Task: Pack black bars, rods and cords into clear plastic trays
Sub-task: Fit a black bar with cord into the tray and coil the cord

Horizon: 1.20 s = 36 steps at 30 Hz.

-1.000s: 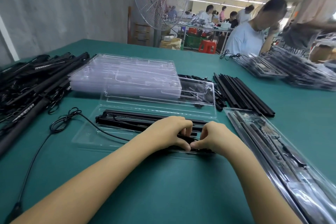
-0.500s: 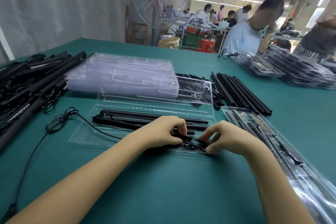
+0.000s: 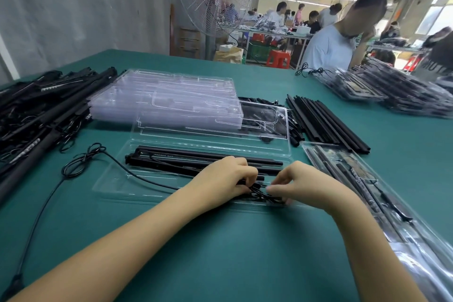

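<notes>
- At the left edge of the frame, a heap of black bars is piled on the green desk.
- Just right of it, a loose cord coils at left centre. One strand drops to the lower left corner and another runs toward the hands. I cannot tell whether it joins what they hold.
- Upper centre-left sits a stack of empty trays.
- In the centre lies the open tray, with long bars already seated in its far channels.
- The left hand has its fingers curled tight and pinches one side of a small cord bundle at the tray's near edge.
- The right hand has its fingertips drawn together and nips the other side of that bundle.
- To my eye the step in hand is tucking the cord into the near pocket. The next move calls for pressing the loops flat so that none ride over the rim.
- Right of centre lie loose rods, with a filled tray below them.
- Packed trays are stacked at upper right.
</notes>
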Available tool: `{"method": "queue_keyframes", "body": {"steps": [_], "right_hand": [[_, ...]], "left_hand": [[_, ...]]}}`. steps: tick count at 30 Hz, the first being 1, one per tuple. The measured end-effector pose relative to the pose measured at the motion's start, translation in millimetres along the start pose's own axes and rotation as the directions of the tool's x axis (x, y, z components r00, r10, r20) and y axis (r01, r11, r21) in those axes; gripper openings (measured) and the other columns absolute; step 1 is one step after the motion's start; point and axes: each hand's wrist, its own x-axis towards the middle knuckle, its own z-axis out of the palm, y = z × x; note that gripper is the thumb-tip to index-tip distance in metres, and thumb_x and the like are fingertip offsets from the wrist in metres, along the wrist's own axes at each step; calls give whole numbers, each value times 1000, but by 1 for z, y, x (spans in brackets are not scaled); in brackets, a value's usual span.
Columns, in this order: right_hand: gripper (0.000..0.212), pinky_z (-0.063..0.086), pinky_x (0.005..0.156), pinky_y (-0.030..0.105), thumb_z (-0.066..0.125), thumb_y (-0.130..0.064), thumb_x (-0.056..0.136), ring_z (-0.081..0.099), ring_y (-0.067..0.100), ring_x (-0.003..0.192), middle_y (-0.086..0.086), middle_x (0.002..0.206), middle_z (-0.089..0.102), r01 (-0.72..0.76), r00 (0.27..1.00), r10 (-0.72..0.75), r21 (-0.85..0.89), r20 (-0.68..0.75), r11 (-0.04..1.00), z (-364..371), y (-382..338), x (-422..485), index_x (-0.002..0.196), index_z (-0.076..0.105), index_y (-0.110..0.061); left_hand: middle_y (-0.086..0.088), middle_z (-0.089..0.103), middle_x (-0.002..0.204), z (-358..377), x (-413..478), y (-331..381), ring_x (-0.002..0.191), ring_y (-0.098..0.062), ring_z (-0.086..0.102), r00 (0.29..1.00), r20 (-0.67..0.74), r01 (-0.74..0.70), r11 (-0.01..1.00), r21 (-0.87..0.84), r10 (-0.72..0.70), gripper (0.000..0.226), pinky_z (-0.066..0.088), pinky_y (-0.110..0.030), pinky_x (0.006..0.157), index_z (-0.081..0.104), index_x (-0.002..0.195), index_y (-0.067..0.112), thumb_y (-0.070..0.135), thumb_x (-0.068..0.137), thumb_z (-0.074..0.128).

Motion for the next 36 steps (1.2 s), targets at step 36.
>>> {"method": "queue_keyframes", "body": {"steps": [36], "right_hand": [[33, 42, 76, 31, 64, -33, 87, 50, 21, 91, 3, 109, 55, -54, 999, 54, -266, -7, 963, 11, -25, 1, 109, 46, -15]], "left_hand": [[-17, 46, 139, -121, -7, -137, 131, -30, 37, 817, -449, 427, 903, 49, -362, 40, 26, -38, 110, 45, 134, 3, 9, 94, 48]]}}
